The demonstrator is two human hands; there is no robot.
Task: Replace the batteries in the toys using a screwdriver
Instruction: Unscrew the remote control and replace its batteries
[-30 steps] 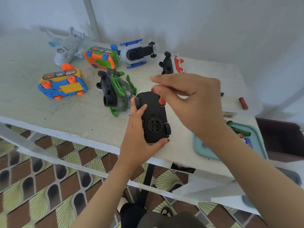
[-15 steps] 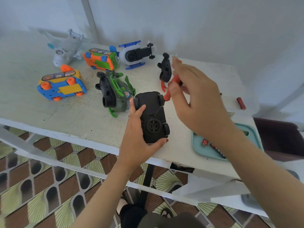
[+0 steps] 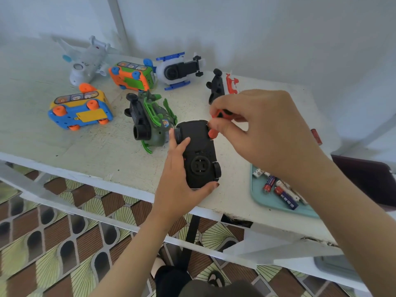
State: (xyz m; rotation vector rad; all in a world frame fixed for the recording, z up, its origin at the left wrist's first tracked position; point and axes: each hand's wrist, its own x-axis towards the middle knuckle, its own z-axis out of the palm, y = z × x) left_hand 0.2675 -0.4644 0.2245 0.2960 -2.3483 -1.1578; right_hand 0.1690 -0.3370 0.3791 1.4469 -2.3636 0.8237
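From the head camera, your left hand (image 3: 180,181) grasps the black toy car (image 3: 199,151), which lies belly-up near the front edge of the bench (image 3: 85,151), thumb on one side and fingers wrapped round the other. Your right hand (image 3: 263,129) pinches the red-handled screwdriver (image 3: 216,123) at the far end of the car's underside; the tip is hidden, so you cannot tell whether it sits in a screw.

The car's underside looks closed, with no battery cover lifted, so I judge you are at the unscrewing step on this toy. Fresh batteries (image 3: 285,196) wait in the teal tray (image 3: 270,207) under your right wrist.

Behind the car lie the green helicopter (image 3: 150,123), blue-and-yellow bus (image 3: 80,113), orange-and-green bus (image 3: 132,77), white airplane (image 3: 85,61), white helicopter (image 3: 177,70) and a black-and-red toy (image 3: 218,86), all tipped over or belly-up. Both buses show their covers in place. Whether any of these already has new batteries is not visible; most of the job appears to remain.
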